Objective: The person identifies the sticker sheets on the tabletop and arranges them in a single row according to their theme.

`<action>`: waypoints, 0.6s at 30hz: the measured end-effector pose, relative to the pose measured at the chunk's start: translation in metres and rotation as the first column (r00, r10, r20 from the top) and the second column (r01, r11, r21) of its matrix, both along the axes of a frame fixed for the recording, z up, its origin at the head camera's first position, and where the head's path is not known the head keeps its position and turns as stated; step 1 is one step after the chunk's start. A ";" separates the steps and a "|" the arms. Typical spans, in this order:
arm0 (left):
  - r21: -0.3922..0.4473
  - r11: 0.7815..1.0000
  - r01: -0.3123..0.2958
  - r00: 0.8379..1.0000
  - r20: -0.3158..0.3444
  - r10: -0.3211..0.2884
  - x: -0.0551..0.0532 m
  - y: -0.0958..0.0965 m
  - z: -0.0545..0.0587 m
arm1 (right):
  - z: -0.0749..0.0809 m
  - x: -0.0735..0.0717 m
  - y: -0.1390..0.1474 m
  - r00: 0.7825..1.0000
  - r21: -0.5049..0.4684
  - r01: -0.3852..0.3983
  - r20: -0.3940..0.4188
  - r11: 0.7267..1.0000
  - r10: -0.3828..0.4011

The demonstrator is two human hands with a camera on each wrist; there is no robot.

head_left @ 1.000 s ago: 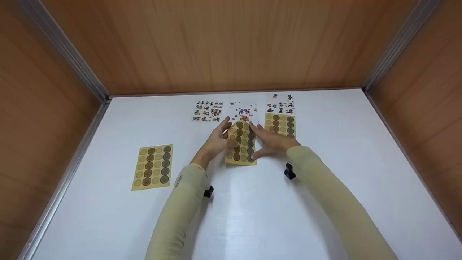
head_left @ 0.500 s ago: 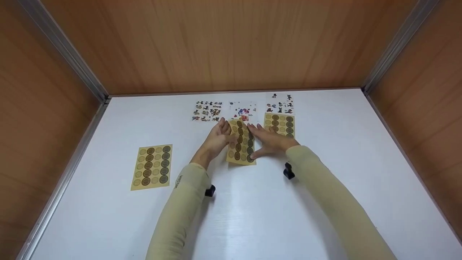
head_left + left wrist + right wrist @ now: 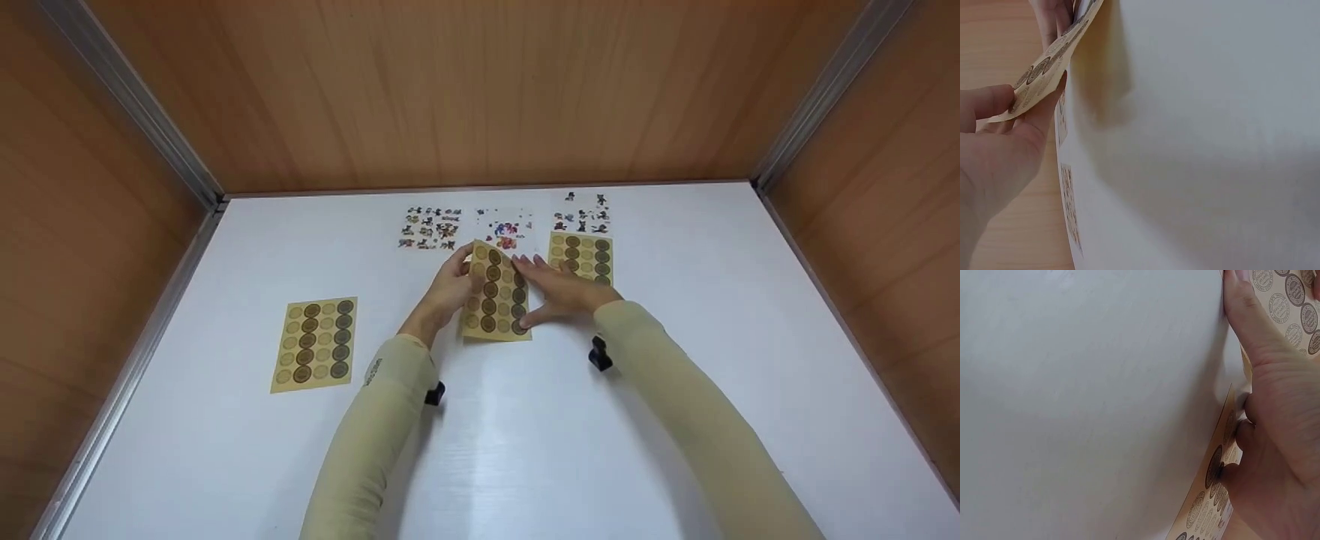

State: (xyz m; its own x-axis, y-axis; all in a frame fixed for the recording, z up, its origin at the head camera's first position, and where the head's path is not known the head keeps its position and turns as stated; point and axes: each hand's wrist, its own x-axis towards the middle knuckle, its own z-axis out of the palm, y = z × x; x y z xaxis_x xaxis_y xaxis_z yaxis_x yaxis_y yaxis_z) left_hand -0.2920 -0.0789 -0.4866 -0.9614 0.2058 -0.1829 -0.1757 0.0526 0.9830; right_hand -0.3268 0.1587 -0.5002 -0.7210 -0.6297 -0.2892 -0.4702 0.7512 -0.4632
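Kraft-brown and thin, the rectangular paper sheet of printed round seals (image 3: 491,306) is at the middle of the smooth white counter (image 3: 510,465), between the two grips, its left side raised and bowed. The left-hand grip (image 3: 446,289) grasps the left edge, thumb on the printed face and fingers behind. The right-hand grip (image 3: 564,291) is released, fingers spread: thumb tip at the near right corner, fingertips at the far right edge; downward pressure cannot be determined. Use a light, flat pinch on the left; paper this thin will probably crease if bent sharply. Apply even pressure along the right edge to limit sliding while the left side is handled. Caution: a second kraft-brown rectangular sheet with round seals (image 3: 581,253) lies partly behind the right-hand grip; contact is unclear, so the outer fingers should avoid dragging it.
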 end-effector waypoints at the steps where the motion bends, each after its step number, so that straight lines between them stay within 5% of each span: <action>1: -0.015 1.000 -0.004 1.000 -0.001 0.004 0.000 0.000 0.000 | 0.000 0.000 0.000 1.000 -0.001 0.000 0.002 1.000 0.000; 13: -0.083 0.996 -0.016 1.000 0.010 0.017 0.003 -0.002 -0.001 | -0.003 0.009 0.003 0.995 -0.028 0.099 -0.015 0.995 -0.100; 18: -0.117 0.993 -0.018 1.000 -0.011 0.017 0.002 -0.004 0.001 | -0.003 0.022 0.003 0.981 -0.084 0.151 -0.112 0.985 -0.160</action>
State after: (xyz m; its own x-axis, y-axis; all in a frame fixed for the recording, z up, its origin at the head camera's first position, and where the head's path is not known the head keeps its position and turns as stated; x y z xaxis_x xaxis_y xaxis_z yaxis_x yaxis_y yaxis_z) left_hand -0.2900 -0.0834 -0.4853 -0.9666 0.1663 -0.1951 -0.1678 0.1649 0.9719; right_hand -0.3049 0.1620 -0.5035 -0.8382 -0.5235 -0.1528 -0.4049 0.7850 -0.4688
